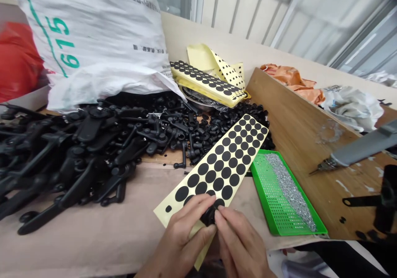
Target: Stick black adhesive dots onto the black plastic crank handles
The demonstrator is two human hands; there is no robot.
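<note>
A small black round part (208,216) sits between my two hands, over the lower end of a sheet of black round stickers (218,163) on pale yellow backing. My left hand (182,232) pinches the part between thumb and fingers. From the other side, my right hand (240,238) is closed, its thumb and fingertips pressed to the part's right edge. My fingers cover much of it, so its exact shape is hidden. The sheet lies slanted on the table, its far end against a heap of small black parts (214,133).
Black plastic arms (93,145) are piled at left beneath a white woven sack (105,34). More sticker sheets (207,81) rest on a bowl behind. A green tray (269,203) of small metal pieces stands at right, near a wooden board (279,112) and a grey electric screwdriver (356,149).
</note>
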